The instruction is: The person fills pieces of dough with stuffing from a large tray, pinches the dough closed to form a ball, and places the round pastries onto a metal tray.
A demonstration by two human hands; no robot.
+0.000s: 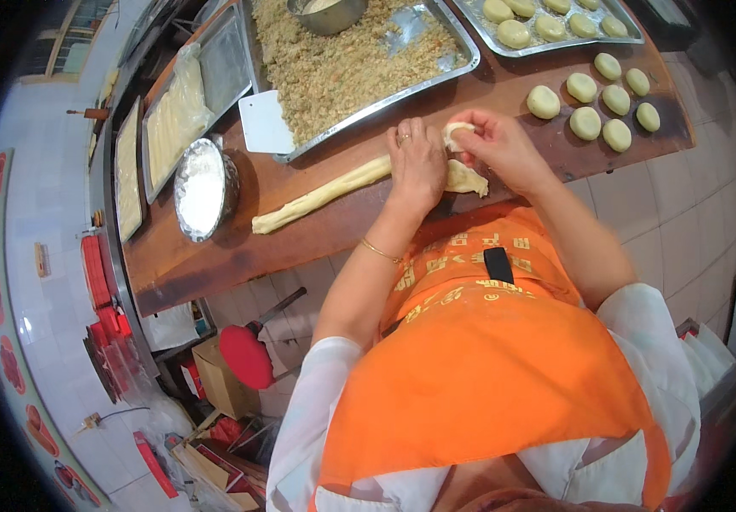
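Observation:
A long pale dough rope [312, 198] lies diagonally along the wooden table's front part. My left hand [417, 162] is curled over its right end, fingers pressed on it. Just to the right, my right hand [496, 149] pinches a small piece of dough [458, 135], raised beside my left fingertips. Below the right hand, a loose flattened dough piece [469, 179] lies near the table edge, partly hidden by the fingers. A metal bowl of white powder [200, 183] stands left of the rope.
Behind my hands are a large tray of crumbly filling [342, 72] with a steel bowl and white scraper [259, 121]. Several dough rounds [585, 123] sit on the table [172, 275] at right, more on a tray [533, 49]. Trays of dough strips [172, 136] stand left. A red stool [246, 357] is below.

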